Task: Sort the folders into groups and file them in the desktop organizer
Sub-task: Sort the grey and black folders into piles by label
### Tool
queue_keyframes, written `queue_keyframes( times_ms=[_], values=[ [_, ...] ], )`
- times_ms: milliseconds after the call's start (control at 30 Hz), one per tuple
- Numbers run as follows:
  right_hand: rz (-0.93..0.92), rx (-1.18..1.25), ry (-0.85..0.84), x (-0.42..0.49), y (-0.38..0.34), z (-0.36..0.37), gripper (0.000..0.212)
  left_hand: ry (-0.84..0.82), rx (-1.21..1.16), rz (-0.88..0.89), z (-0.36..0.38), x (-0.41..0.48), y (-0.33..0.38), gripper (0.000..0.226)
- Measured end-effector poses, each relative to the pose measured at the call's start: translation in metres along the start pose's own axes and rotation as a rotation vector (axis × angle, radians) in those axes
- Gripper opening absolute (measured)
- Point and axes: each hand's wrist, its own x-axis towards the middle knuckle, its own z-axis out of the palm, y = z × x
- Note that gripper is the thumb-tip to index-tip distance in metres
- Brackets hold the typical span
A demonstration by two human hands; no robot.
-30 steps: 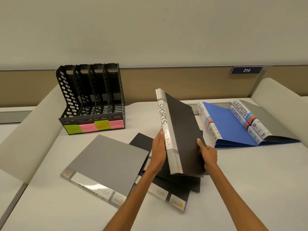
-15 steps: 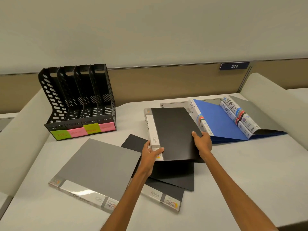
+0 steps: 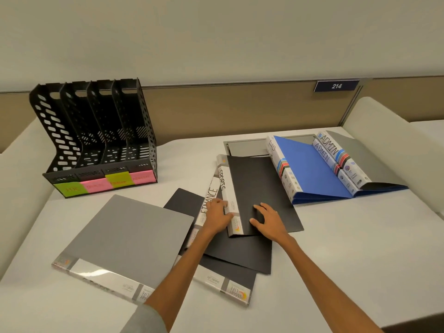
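The SPORTS folder (image 3: 259, 195) lies flat on the tabletop (image 3: 360, 255), to the right of the desktop organizer (image 3: 96, 140) and nearer the person. Its near end overlaps a heap of black folders (image 3: 237, 255). The right hand (image 3: 269, 219) rests on its dark cover with fingers spread and fairly straight, clamped on nothing. The left hand (image 3: 217, 216) lies against the white spine with fingers bent; whether they pinch it or merely touch it cannot be told.

The step looks like setting this folder out as its own group. To do it well, keep the spine readable and square the folder clear of the FINANCE folder (image 3: 208, 200), whose spine pokes out just beside it on the organizer's side (mixing the two would undo the sorting).

Farther right of the organizer, a blue HR folder (image 3: 310, 171) and two ADMIN folders (image 3: 336, 159) lean together. A grey folder (image 3: 129, 234) lies in front of the organizer, between the person and its coloured labels (image 3: 103, 185), so it will likely have to be reached over or shifted. No folder stands in the slots yet, as far as they show.
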Motion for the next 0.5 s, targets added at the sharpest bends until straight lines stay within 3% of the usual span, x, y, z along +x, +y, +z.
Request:
queue_keyframes(
  times_ms=[100, 333, 500],
  values=[
    [-0.021, -0.091, -0.008, 0.005, 0.004, 0.006, 0.064, 0.037, 0.103, 0.014, 0.002, -0.003, -0.005, 0.049],
    [-0.036, -0.157, -0.05, 0.015, 0.005, 0.007, 0.065, 0.34, -0.008, -0.054, 0.001, -0.023, -0.019, 0.051],
    [0.032, -0.129, 0.037, 0.013, -0.007, 0.016, 0.058, 0.295, 0.05, -0.112, -0.01, -0.036, -0.043, 0.06]
  ],
)
